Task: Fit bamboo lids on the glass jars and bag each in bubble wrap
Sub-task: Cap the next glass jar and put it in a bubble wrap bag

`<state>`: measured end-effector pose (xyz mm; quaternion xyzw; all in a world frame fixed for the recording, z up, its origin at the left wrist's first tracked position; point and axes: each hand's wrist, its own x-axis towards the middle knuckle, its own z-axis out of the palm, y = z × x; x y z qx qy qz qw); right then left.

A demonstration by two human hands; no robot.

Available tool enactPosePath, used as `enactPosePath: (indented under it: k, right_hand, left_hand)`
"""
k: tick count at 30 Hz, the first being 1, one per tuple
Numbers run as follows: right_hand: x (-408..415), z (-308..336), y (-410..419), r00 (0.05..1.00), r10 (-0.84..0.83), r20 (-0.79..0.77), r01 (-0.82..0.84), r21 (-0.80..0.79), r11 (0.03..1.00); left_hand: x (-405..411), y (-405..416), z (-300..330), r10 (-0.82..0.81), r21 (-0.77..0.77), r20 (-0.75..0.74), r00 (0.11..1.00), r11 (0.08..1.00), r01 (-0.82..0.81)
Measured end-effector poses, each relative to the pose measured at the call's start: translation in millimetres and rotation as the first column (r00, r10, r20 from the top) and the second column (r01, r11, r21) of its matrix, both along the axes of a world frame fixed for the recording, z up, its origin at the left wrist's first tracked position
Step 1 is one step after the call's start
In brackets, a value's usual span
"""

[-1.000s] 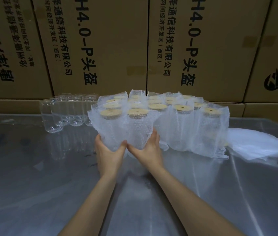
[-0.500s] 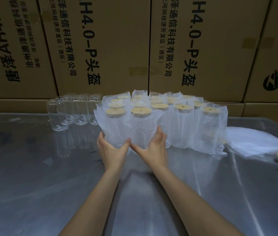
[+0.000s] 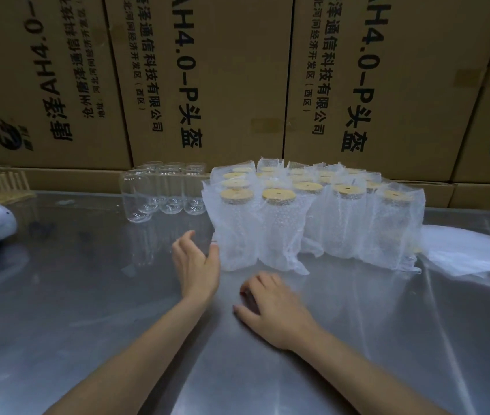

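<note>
Bagged jars [image 3: 312, 223]: clear glass cylinders, each capped by a round pale bamboo lid [image 3: 277, 194] with a small centre hole and sleeved in white bubble wrap, standing upright in a tight cluster on the steel table [image 3: 87, 295]. Five stand in the front row; those behind overlap too much to count. The left hand [image 3: 197, 265], fingers straight and holding nothing, sits just beside the cluster's left edge, thumb tip about touching the wrap. The right hand [image 3: 270, 307], fingers loosely bent and empty, rests on the table just in front. Bare jars [image 3: 159, 193], unlidded, stand to the cluster's left; their number is unclear. Loose bubble wrap [image 3: 465, 253] lies to the right.
</note>
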<state>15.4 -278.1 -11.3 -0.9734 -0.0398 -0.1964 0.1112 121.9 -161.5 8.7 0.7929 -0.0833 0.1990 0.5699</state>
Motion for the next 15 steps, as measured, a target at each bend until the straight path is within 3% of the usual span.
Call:
enactPosePath:
  k: [2, 3, 4, 6, 7, 9, 12, 15]
  right_hand:
    - [0, 1, 6, 0.998, 0.007, -0.063, -0.008, -0.006, 1.0]
    - [-1, 2, 8, 0.997, 0.01, -0.079, -0.011, -0.015, 1.0]
    - [-1, 2, 8, 0.996, 0.015, -0.087, -0.017, -0.021, 1.0]
    - [-2, 4, 8, 0.996, 0.03, -0.09, -0.033, -0.029, 0.999]
    - [-2, 4, 8, 0.996, 0.04, -0.084, -0.043, -0.034, 0.998]
    - [-2, 2, 7, 0.995, 0.056, -0.083, -0.058, -0.028, 0.998]
    - [1, 1, 8, 0.994, 0.049, -0.096, -0.049, 0.006, 0.999]
    - [7, 1, 8, 0.995, 0.03, -0.099, -0.034, -0.046, 0.998]
  left_hand:
    - [27, 17, 8, 0.025, 0.167, 0.013, 1.0, 0.986, -0.027]
    - [43, 27, 12, 0.04, 0.335, 0.015, 0.999, 0.941, -0.042]
    - [59, 37, 15, 0.057, 0.535, 0.02, 0.998, 0.843, -0.059]
    - [90, 55, 21, 0.09, 0.833, 0.028, 0.996, 0.548, -0.073]
    - [103, 63, 25, 0.112, 0.905, 0.025, 0.993, 0.419, -0.07]
    - [126, 73, 34, 0.166, 0.962, -0.013, 0.986, 0.272, -0.034]
    - [156, 77, 55, 0.229, 0.96, -0.089, 0.969, 0.279, 0.022]
    - [184, 75, 76, 0.248, 0.952, -0.062, 0.967, 0.306, -0.018]
